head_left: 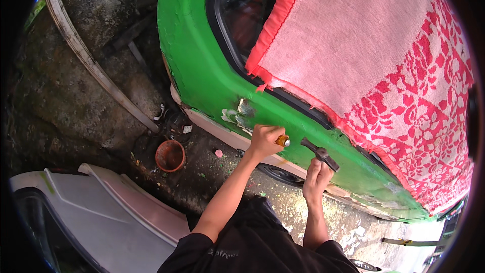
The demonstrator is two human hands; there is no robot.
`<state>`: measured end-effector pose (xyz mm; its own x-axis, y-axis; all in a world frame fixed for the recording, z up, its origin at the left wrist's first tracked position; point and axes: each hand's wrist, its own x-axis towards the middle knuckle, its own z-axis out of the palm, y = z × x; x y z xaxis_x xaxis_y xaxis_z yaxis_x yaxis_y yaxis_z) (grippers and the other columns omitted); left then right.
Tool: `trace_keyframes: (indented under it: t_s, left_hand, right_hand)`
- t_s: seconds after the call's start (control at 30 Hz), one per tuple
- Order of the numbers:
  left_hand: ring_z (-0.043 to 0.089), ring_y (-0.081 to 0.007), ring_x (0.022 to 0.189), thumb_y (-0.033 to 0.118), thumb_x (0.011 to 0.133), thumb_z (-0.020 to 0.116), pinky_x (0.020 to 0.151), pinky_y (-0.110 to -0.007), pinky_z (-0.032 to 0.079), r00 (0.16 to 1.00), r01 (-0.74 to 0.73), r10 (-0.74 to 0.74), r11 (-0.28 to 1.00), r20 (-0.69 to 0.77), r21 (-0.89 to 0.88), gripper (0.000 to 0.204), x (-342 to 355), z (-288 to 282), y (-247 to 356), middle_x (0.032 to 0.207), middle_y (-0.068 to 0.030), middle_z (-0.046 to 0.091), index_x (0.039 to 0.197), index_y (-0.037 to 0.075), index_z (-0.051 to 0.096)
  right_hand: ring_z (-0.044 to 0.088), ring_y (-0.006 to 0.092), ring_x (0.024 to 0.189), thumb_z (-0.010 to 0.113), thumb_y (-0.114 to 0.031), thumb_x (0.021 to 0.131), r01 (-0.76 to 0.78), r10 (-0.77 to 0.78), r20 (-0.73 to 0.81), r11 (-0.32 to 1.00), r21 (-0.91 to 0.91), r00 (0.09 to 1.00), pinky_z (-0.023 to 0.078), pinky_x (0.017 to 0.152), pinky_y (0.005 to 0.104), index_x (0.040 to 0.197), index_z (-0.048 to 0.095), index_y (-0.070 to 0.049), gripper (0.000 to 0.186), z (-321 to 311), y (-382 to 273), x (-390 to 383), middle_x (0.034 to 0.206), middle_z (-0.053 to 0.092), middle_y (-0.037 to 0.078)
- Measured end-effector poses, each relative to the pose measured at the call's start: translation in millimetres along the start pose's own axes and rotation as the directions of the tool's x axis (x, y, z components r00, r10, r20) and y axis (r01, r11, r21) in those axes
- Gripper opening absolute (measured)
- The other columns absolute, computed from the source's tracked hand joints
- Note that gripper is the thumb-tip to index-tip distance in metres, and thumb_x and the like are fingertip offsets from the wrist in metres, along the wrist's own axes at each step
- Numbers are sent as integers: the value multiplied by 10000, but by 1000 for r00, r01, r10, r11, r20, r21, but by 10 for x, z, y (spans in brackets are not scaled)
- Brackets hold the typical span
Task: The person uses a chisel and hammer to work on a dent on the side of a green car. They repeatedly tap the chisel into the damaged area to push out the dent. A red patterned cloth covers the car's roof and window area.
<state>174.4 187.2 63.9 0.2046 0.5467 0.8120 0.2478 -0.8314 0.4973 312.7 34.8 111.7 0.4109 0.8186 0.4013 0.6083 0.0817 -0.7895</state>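
Your left hand point(263, 140) fisted on orange-handled tool point(283, 141) against green car panel point(202, 65); right hand point(317, 176) clamps hammer point(318, 153) beneath pink cloth point(364, 55).

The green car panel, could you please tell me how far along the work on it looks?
Done: a bare scraped patch shows on the green car panel. In hand: left hand grips an orange-handled tool; right hand holds a dark hammer. Left: surrounding green paint remains intact.

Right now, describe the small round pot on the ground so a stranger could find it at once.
Start at the green car body and drop to the wet, dirty ground below its lower edge. Left of the left hand sits a terracotta-coloured pot, round and open at the top. Only it is orange-brown among grey litter and pale panels.
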Motion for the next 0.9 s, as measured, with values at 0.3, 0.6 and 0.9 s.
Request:
trace_keyframes:
  t_s: [0.3, 0.6, 0.9]
  left_hand:
    - [522, -246, 467, 19, 651, 741, 443, -372, 371, 1000, 4, -4, 1000, 11, 2, 287, -8, -5, -23, 529, -62, 490, 576, 64, 467]
    - [495, -254, 457, 2, 651, 728, 440, -364, 362, 1000, 7, -7, 1000, 7, 19, 305, -14, -4, -22, 532, -70, 478, 581, 55, 436]
    - [455, -222, 447, -142, 682, 631, 445, -329, 354, 950, 8, -47, 992, -308, -129, 377, -588, -592, 100, 518, -50, 394, 578, 46, 322]
  right_hand:
    - [416, 113, 495, 429, -263, 1075, -49, 83, -101, 951, 304, 991, 332, 490, 314, 786, 508, -12, 391, 15, 20, -92, 572, 419, 24]
    - [398, 127, 461, 449, -284, 1076, -93, 104, -54, 979, 184, 993, 309, 456, 340, 762, 516, 1, 429, 56, -81, 2, 515, 418, 56]
    - [316, 30, 479, 425, -346, 1097, -185, 179, 46, 962, 200, 983, 230, 420, 234, 764, 446, -65, 436, 11, 365, -316, 576, 353, -51]
